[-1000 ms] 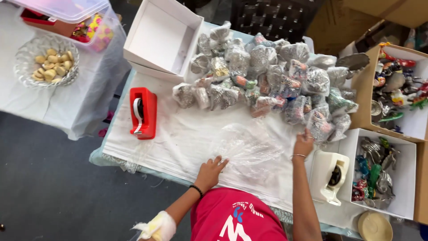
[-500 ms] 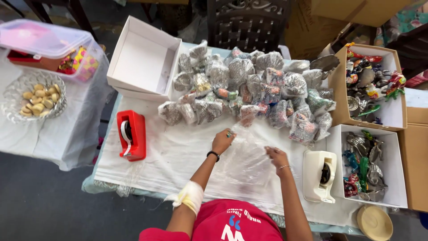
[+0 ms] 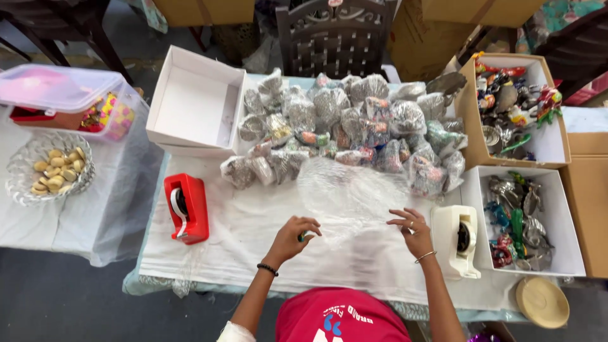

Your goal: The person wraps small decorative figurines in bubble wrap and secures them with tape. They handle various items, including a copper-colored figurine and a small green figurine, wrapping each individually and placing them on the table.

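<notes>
A clear sheet of bubble wrap (image 3: 352, 193) lies spread on the white cloth in front of me. My left hand (image 3: 294, 235) is curled around a small greenish object at the sheet's near left edge. My right hand (image 3: 413, 231) rests on the sheet's near right edge, fingers bent and spread. Beyond the sheet sits a heap of several bubble-wrapped bundles (image 3: 354, 130).
A red tape dispenser (image 3: 185, 208) stands at left, a white tape dispenser (image 3: 458, 239) at right. An empty white box (image 3: 196, 107) is at the back left. Two boxes of painted figurines (image 3: 516, 107) (image 3: 522, 218) line the right side. A glass bowl of biscuits (image 3: 47, 168) is far left.
Both hands have pulled back toward me to the sheet's near edge. My left hand has closed around a small object. The view has shifted slightly.
</notes>
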